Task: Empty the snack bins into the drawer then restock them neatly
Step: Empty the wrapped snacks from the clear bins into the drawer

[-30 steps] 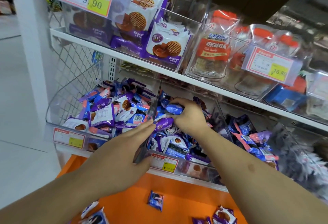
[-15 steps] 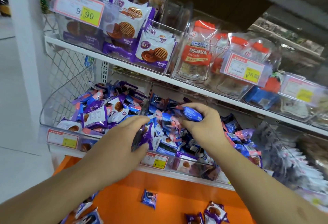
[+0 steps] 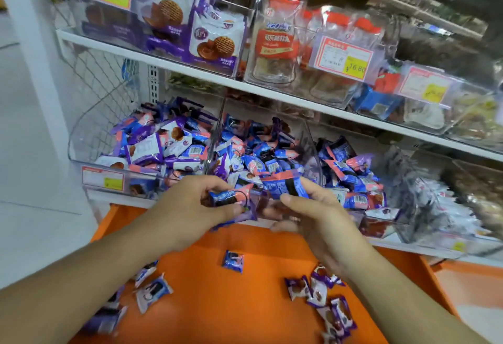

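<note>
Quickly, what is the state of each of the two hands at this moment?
Left hand: closed, grips a blue snack packet.
Right hand: closed, holds another blue snack packet at the middle bin's front.

Both bare forearms reach forward from the lower corners and come close together in the middle. The left hand (image 3: 190,207) shows its back to the camera, with fingers and thumb curled in a pinch. The right hand (image 3: 313,215) is just beside it, its thumb pointing left and its fingers curled.
</note>
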Demonstrator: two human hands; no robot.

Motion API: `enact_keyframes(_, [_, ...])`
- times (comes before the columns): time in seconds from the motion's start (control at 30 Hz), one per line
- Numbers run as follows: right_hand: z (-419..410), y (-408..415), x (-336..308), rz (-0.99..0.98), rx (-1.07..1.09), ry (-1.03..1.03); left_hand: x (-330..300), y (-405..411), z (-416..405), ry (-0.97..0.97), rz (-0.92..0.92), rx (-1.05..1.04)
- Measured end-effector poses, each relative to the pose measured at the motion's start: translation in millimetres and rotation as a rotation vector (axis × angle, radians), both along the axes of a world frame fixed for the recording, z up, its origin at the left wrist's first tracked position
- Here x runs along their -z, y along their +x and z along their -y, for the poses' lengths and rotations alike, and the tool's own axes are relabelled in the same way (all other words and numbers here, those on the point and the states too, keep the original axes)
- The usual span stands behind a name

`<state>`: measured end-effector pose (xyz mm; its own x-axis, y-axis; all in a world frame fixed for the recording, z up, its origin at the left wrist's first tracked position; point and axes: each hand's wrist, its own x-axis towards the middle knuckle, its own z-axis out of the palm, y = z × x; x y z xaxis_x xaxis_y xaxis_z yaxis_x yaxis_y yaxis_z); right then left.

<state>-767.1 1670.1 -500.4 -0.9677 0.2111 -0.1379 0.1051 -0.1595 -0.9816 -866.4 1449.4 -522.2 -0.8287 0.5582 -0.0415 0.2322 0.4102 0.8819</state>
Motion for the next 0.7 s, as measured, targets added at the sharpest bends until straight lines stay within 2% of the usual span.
enact_keyframes(0.07, [-0.4, 10.6, 12.1, 0.081, -0.011, -0.099, 4.2, 4.1, 2.6, -0.085, 0.025, 0.005])
enact_keyframes(0.2, [-3.6, 25.5, 40.1, 0.221, -0.044, -0.076, 27.5, 8.0, -0.6, -0.209, 0.085, 0.049])
enact_keyframes(0.33, [-5.6, 28.4, 83.9, 0.459, -0.016, 0.215, 75.2, 9.8, -6.7, -0.270, 0.116, 0.050])
enact_keyframes(0.47, [-18.0, 18.8, 160.2, 0.680, -0.005, 0.442, 134.4, 6.9, -12.7, -0.342, 0.118, 0.036])
enact_keyframes(0.6, [-26.8, -0.2, 229.6, 0.740, 0.066, 0.465, 192.1, -2.4, -22.8, -0.344, 0.166, 0.015])
enact_keyframes(0.7, [-28.6, -11.1, 264.1, 0.746, 0.086, 0.346, 235.1, -8.9, -40.5, -0.355, 0.192, 0.014])
